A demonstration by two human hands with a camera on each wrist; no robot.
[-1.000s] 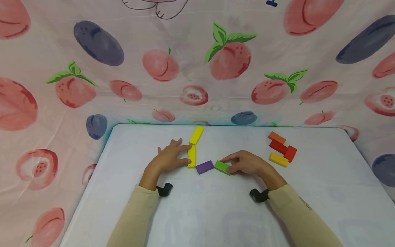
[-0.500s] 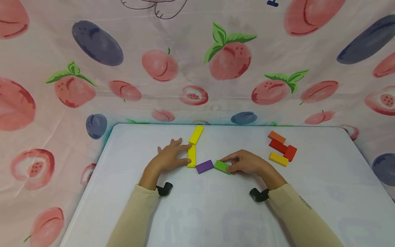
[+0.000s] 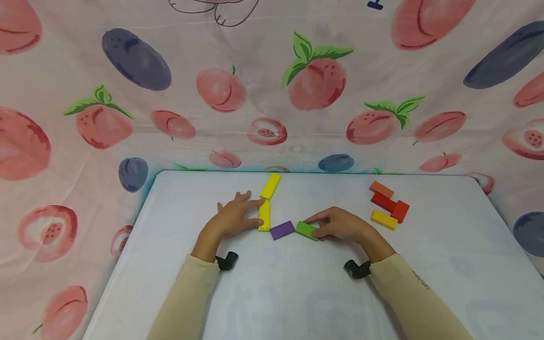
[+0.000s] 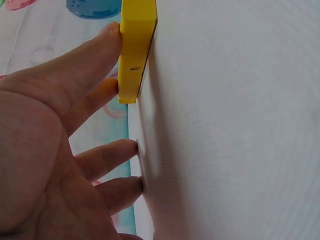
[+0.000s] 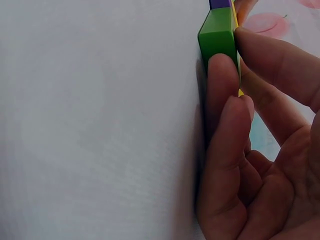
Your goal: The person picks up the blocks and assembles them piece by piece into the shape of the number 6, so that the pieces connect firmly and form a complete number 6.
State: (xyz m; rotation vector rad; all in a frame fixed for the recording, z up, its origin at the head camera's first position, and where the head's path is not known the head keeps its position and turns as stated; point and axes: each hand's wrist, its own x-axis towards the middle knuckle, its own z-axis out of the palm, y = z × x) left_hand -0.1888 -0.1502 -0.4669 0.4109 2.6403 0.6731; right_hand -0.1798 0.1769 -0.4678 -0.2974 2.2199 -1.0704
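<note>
My left hand (image 3: 231,217) lies spread beside the near yellow block (image 3: 265,213), its thumb and index fingertip touching the block's left side in the left wrist view. End to end with it, a second yellow block (image 3: 270,185) slants away to the back. At the near end a purple block (image 3: 282,230) meets its corner. A green block (image 3: 305,229) follows on the right, touching or almost touching the purple one. My right hand (image 3: 340,224) pinches the green block's right end between thumb and fingers, as the green block (image 5: 218,35) in the right wrist view also shows.
At the back right, an orange block (image 3: 381,189), two red blocks (image 3: 383,202) and a yellow-orange block (image 3: 384,219) lie in a loose cluster. The white table (image 3: 289,293) ends at a fruit-printed cloth (image 3: 255,89). Dark wrist cameras (image 3: 356,269) sit at both cuffs.
</note>
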